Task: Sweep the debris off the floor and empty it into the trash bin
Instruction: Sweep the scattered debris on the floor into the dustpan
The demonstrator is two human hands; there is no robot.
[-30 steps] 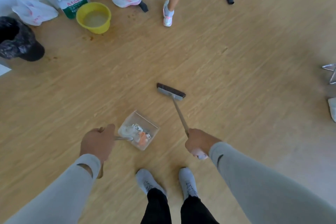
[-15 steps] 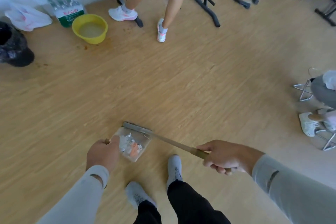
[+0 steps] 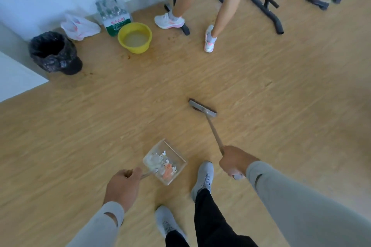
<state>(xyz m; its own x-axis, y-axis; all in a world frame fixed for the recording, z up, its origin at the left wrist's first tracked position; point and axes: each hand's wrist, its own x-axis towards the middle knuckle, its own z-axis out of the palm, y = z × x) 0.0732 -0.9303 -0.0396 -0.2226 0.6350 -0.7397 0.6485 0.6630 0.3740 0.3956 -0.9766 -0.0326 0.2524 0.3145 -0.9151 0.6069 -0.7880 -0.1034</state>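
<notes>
- Left hand (image 3: 122, 185) — fingers curled round the thin handle of the dustpan (image 3: 165, 162), gripping it.
- Dustpan: clear, box-shaped, held low over the wooden floor (image 3: 100, 126) just ahead of the person's feet; whether it touches the boards cannot be told.
- Debris (image 3: 163, 167): white scraps and one orange piece, all lying inside the dustpan.
- Right hand (image 3: 233, 161) — closed in a fist round the upper end of the broom (image 3: 208, 121) handle.
- Broom: slim brownish handle slanting forward and left from the hand; grey head with dark bristles down on the floor, well ahead of the dustpan and apart from it.
- Trash bin (image 3: 54, 52): lined with a black bag, open at the top, standing by the wall at far left, well apart from the dustpan.
- Yellow basin (image 3: 135, 37): on the floor near the wall, holding cloudy liquid; brown specks on the boards around it.
- White plastic bag (image 3: 79, 26) and shrink-wrapped pack of bottles (image 3: 112, 16): against the wall between bin and basin.
- Second person: bare legs (image 3: 224, 14) and white sneakers, standing beyond the basin among black metal frames (image 3: 271, 12).
</notes>
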